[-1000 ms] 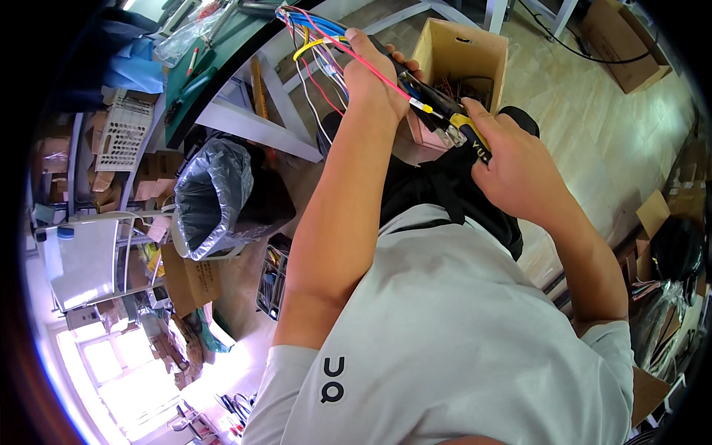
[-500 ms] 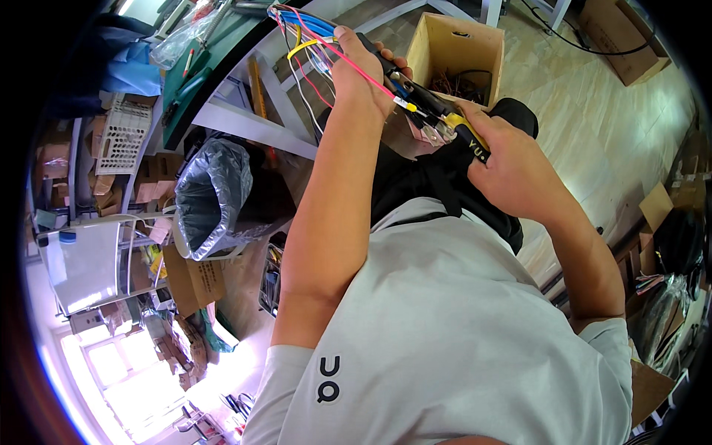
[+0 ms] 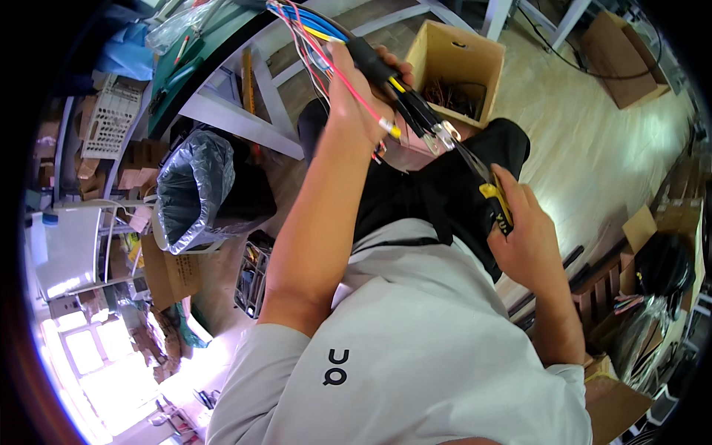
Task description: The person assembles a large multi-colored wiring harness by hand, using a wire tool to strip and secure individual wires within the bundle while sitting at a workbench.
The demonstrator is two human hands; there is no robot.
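My left hand [image 3: 354,107] is wrapped around a wire bundle [image 3: 368,62] covered in black sleeving. Blue wires [image 3: 315,24], along with yellow, white and red ones, fan out of it toward the upper left. A red wire [image 3: 343,73] with a yellow-banded end runs loose over this hand. At the bundle's lower right end, black leads carry shiny metal lugs [image 3: 446,136]. My right hand [image 3: 528,231] is closed around long-nosed pliers [image 3: 491,193] with yellow and black handles. Their tips point up at the lugs; whether they touch them I cannot tell.
Beyond my knees stands a wooden box [image 3: 493,70] with wire scraps inside. To the left are a lined trash bin [image 3: 194,193] and a green-topped workbench [image 3: 174,107]. A cardboard box [image 3: 619,59] lies far right; packed shelves and cartons line both sides.
The pliers in my right hand have drawn back down and to the right, leaving the lugs in plain view. My left hand still grips the bundle, and the whole view has shifted slightly.
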